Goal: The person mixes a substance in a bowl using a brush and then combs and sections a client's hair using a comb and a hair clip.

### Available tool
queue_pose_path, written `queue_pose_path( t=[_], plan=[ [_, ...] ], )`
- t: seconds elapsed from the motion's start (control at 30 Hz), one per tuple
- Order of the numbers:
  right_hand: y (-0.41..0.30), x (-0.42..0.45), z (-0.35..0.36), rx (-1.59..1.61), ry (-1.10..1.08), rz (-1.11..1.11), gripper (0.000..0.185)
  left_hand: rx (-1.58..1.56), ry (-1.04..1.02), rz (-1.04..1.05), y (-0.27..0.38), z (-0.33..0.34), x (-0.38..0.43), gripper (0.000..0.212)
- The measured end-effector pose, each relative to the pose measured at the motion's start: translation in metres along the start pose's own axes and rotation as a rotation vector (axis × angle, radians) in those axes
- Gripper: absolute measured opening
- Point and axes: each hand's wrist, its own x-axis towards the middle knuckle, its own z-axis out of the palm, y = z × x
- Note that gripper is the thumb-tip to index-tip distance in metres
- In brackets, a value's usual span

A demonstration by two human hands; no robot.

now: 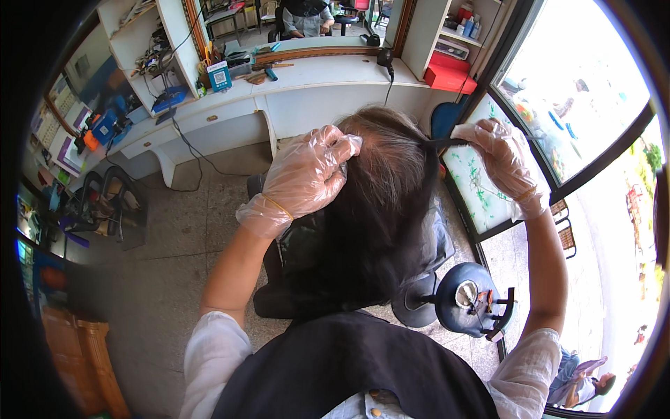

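Note:
A seated person's head of dark hair, greying near the scalp, is in front of me. My left hand, in a clear plastic glove with a rubber band at the wrist, has its fingers curled against the hair on the left side of the head; what its fingertips hold cannot be made out. My right hand, gloved the same way, is out to the right of the head and grips a thin dark strand of hair, stretched sideways. On a round stool at the lower right stand a bowl of pale paste and some orange-red clips.
A white counter below a framed mirror bears a hair dryer, combs and a card with a printed code. A red box sits at the right. Black cables hang at the left. Glass panels stand on the right.

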Motion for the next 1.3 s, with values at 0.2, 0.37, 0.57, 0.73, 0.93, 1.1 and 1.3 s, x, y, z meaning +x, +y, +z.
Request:
queue_pose_path(
  t=[0.2,0.37,0.57,0.73,0.93,1.1,1.3],
  plan=[
    [0.031,-0.101,0.036,0.096,-0.039,0.249,0.014,0.051,-0.072,0.058,-0.002,0.001,-0.028,0.015],
    [0.071,-0.228,0.057,0.008,-0.424,0.595,0.021,-0.129,-0.351,-0.104,-0.002,-0.008,-0.096,0.014],
    [0.149,-0.325,0.046,0.285,0.124,0.905,0.01,-0.991,0.095,-0.702,-0.015,0.012,-0.153,0.02],
    [0.017,-0.098,-0.009,1.398,0.74,0.846,0.017,-1.231,0.071,-1.121,0.017,0.043,-0.151,0.032],
    [-0.057,-0.016,-0.002,1.396,0.714,0.62,0.014,-1.435,-0.099,-1.21,0.023,0.077,-0.126,0.04],
    [-0.068,-0.001,0.001,1.31,0.71,0.605,0.011,-1.498,-0.269,-0.858,0.037,0.054,-0.098,0.041],
    [-0.088,0.016,0.004,1.21,0.677,0.605,0.014,-1.408,-0.152,-0.798,0.03,0.06,-0.124,0.031]
  ],
)
